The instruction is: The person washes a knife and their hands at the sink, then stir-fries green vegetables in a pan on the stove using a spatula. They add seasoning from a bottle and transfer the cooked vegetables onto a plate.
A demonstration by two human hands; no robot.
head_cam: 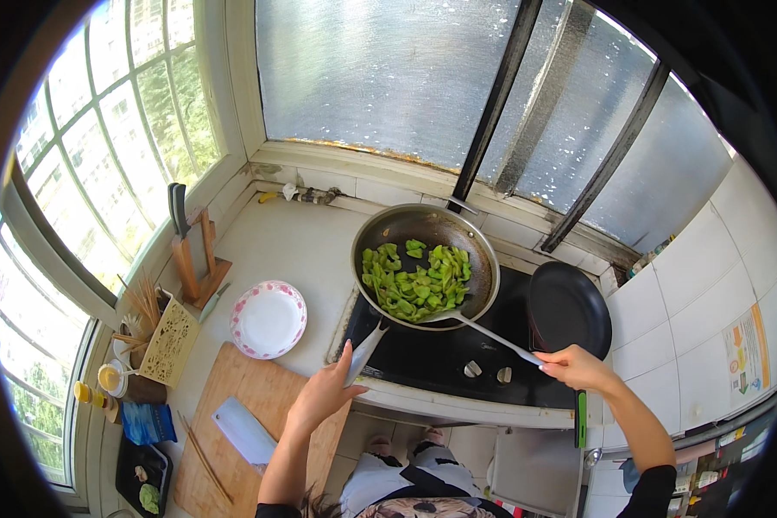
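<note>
A deep wok [430, 225] sits on the left of the black gas hob [427, 372], holding chopped green peppers [421, 281]. My left hand [324, 392] is around the wok's handle [366, 353], which points toward me. In my right hand [576, 367] is the end of a long-handled metal spatula [492, 333]. Its blade reaches into the wok's near side, partly under the peppers. Right of the wok lies a black frying pan [570, 307], tilted, with its green-edged handle [581, 417] below my right hand.
Left of the hob is a white plate with a pink floral rim [269, 319]. A cleaver [243, 427] and chopsticks [204, 456] lie on the wooden cutting board [233, 382]. A knife block [197, 259] stands by the window, and a black tray [144, 476] is at the lower left.
</note>
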